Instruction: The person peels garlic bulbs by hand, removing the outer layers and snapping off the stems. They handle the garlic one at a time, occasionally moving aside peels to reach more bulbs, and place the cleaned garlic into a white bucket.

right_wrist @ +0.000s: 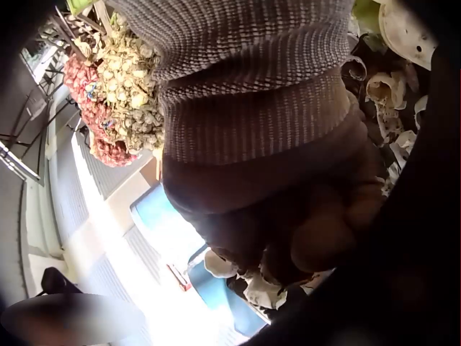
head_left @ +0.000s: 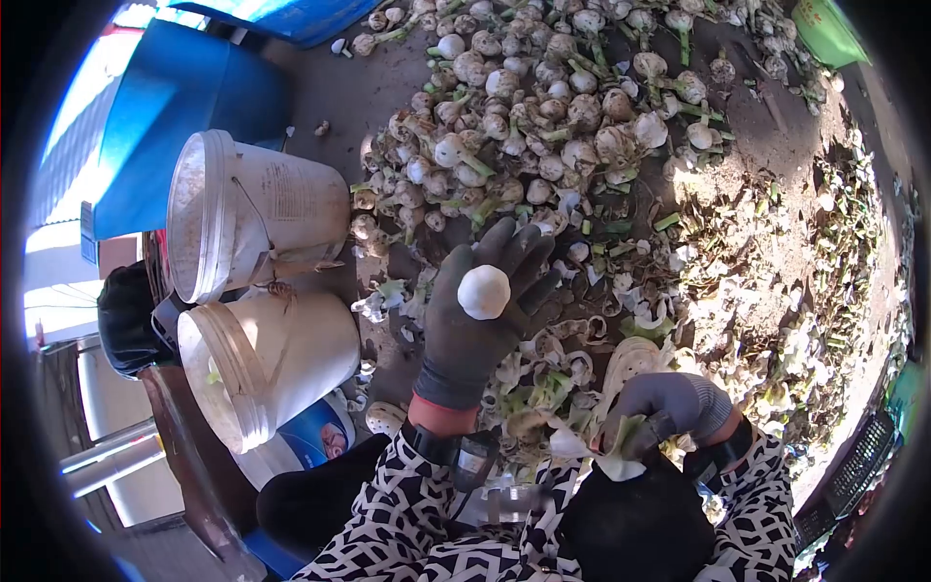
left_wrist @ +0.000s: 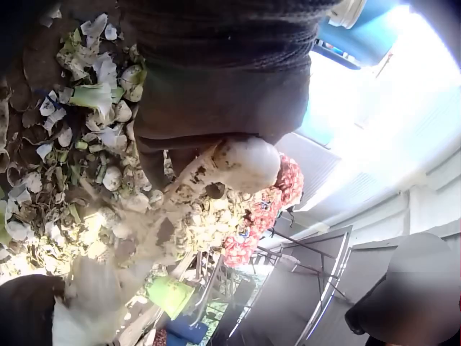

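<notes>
- nearest lie two black-and-white patterned cloth sleeves (head_left: 388, 495).
- the dark-gloved left hand (head_left: 470, 320), fingers loosely extended, bears one round white garlic bulb (head_left: 483, 293) on its palm.
- the grey-gloved right hand (head_left: 669, 407) pinches pale green-white papery husk (head_left: 621, 469).
- peeling seems in hand; next calls for dropping husk, setting the bulb aside.
- two white plastic buckets (head_left: 296, 206); soil-stained heaped bulbs (head_left: 584, 112), beyond counting.

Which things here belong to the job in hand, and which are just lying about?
Seemingly the job:
pale bulb at the left hand
peel held by the right hand
heaped bulbs
white buckets, probably

Lying about:
scattered peelings
green basin
black crate
</notes>
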Motion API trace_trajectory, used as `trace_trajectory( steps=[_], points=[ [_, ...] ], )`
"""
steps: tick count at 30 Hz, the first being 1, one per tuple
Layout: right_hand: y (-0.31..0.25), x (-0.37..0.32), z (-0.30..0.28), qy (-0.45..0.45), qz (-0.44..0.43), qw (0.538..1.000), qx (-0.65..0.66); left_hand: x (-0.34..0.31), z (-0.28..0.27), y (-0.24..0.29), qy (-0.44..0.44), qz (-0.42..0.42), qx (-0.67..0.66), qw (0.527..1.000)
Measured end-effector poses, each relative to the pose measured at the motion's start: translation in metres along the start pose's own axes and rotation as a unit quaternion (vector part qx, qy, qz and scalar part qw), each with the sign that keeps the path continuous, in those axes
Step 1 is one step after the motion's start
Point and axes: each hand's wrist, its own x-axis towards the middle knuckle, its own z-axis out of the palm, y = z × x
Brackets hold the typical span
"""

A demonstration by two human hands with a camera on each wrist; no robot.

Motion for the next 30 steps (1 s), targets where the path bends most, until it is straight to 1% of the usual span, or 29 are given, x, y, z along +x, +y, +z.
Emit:
trace_trajectory(
  steps=[1, 2, 3, 4, 5, 6, 7, 8, 9, 10, 12, 13, 14, 15, 16, 17, 18, 19, 20, 21, 22, 23, 24, 25, 26, 27, 28, 29, 30],
  points=[
    [-0.016, 0.008, 0.004, -0.092, -0.134, 0.986, 0.045, 0.004, -0.005, 0.001, 0.023, 0.006, -0.054, 0.998],
    [-0.018, 0.011, 0.003, -0.187, -0.169, 0.964, 0.089, 0.005, -0.009, 0.002, 0.045, 0.012, -0.109, 0.993],
    [-0.023, 0.015, 0.0, -0.184, -0.125, 0.973, 0.061, 0.007, -0.013, 0.004, 0.074, 0.023, -0.113, 0.991],
    [-0.026, 0.021, -0.002, -0.176, -0.08, 0.981, 0.031, 0.008, -0.019, 0.009, 0.069, 0.023, -0.113, 0.991],
    [-0.027, 0.035, 0.0, -0.05, 0.039, 0.972, -0.228, 0.008, -0.027, 0.019, 0.094, 0.034, -0.106, 0.989],
    [-0.023, 0.047, -0.002, 0.082, 0.158, 0.869, -0.463, 0.008, -0.033, 0.031, 0.118, 0.043, -0.102, 0.987],
    [-0.007, 0.051, -0.016, 0.1, 0.264, 0.792, -0.541, 0.007, -0.035, 0.054, 0.121, 0.1, -0.086, 0.984],
    [0.008, 0.058, -0.03, 0.111, 0.362, 0.7, -0.606, 0.005, -0.039, 0.09, 0.127, 0.158, -0.069, 0.977],
    [0.015, 0.055, -0.042, 0.176, 0.336, 0.714, -0.589, -0.001, -0.047, 0.136, 0.086, 0.234, -0.071, 0.966],
    [0.019, 0.051, -0.057, 0.24, 0.306, 0.725, -0.568, -0.013, -0.038, 0.176, 0.038, 0.301, -0.072, 0.95],
    [0.026, 0.053, -0.079, 0.405, 0.137, 0.708, -0.561, -0.041, -0.026, 0.227, -0.019, 0.313, -0.071, 0.947],
    [0.021, 0.063, -0.089, 0.451, 0.099, 0.677, -0.574, -0.042, -0.024, 0.223, -0.023, 0.315, -0.07, 0.946],
    [0.013, 0.077, -0.1, 0.494, 0.06, 0.642, -0.584, -0.041, -0.024, 0.212, 0.043, 0.319, -0.021, 0.946],
    [0.004, 0.094, -0.114, 0.493, 0.068, 0.596, -0.63, -0.039, -0.027, 0.197, 0.111, 0.322, 0.028, 0.94],
    [-0.003, 0.111, -0.13, 0.489, 0.077, 0.55, -0.673, -0.036, -0.036, 0.174, 0.118, 0.254, 0.077, 0.957],
    [0.0, 0.129, -0.153, 0.485, 0.077, 0.553, -0.673, -0.029, -0.039, 0.144, 0.142, 0.19, 0.093, 0.967],
    [0.008, 0.147, -0.179, 0.445, 0.098, 0.505, -0.733, -0.024, -0.053, 0.117, 0.135, 0.132, 0.135, 0.973],
    [0.015, 0.157, -0.191, 0.402, 0.118, 0.452, -0.788, -0.021, -0.054, 0.084, 0.162, 0.142, 0.192, 0.958],
    [0.01, 0.154, -0.183, 0.401, 0.122, 0.453, -0.787, -0.017, -0.054, 0.059, 0.143, 0.113, 0.291, 0.939],
    [-0.005, 0.146, -0.168, 0.403, 0.183, 0.545, -0.712, -0.015, -0.062, 0.038, 0.137, 0.092, 0.261, 0.951],
    [-0.017, 0.142, -0.157, 0.396, 0.24, 0.625, -0.629, -0.014, -0.058, 0.023, 0.157, 0.063, 0.329, 0.929],
    [-0.011, 0.135, -0.15, 0.392, 0.243, 0.622, -0.633, -0.011, -0.053, 0.01, 0.175, 0.034, 0.394, 0.902],
    [0.005, 0.118, -0.138, 0.468, 0.155, 0.655, -0.572, -0.01, -0.057, -0.007, 0.175, 0.036, 0.388, 0.904],
    [0.019, 0.106, -0.123, 0.536, 0.064, 0.677, -0.5, -0.012, -0.067, -0.029, 0.141, 0.068, 0.433, 0.888],
    [0.026, 0.097, -0.104, 0.538, -0.004, 0.68, -0.498, -0.013, -0.073, -0.05, 0.106, 0.097, 0.476, 0.868],
    [0.031, 0.088, -0.084, 0.539, -0.071, 0.681, -0.491, -0.013, -0.072, -0.069, 0.106, 0.09, 0.472, 0.87],
    [0.035, 0.084, -0.067, 0.541, -0.064, 0.681, -0.488, -0.012, -0.071, -0.085, 0.114, 0.046, 0.412, 0.903],
    [0.036, 0.082, -0.052, 0.542, -0.117, 0.663, -0.502, -0.013, -0.07, -0.094, 0.121, 0.002, 0.349, 0.929],
    [0.031, 0.078, -0.041, 0.541, -0.172, 0.641, -0.516, -0.014, -0.064, -0.094, 0.119, -0.001, 0.349, 0.93]
  ],
)
